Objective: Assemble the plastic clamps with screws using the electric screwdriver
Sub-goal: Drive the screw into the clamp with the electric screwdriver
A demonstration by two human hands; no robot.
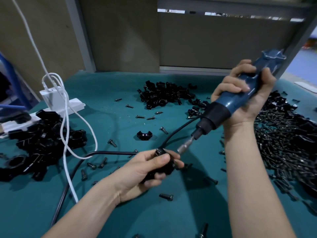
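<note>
My left hand [147, 170] grips a black plastic clamp [162, 167] just above the green table, thumb on top; a screw head shows at the clamp's upper end. My right hand [245, 98] holds the blue electric screwdriver [235, 102] tilted down to the left. Its silver bit [185, 146] points at the clamp and ends just to the right of my left fingertips. A single black clamp half [144, 134] lies on the cloth beyond my left hand.
A heap of black clamp halves [164, 96] sits at the back centre, assembled clamps [42, 145] pile at the left, and a large heap of black screws [283, 146] lies at the right. Loose screws dot the green cloth [171, 212]. White cable [68, 134], black cord [109, 152] and a white power strip [56, 107] cross the left side.
</note>
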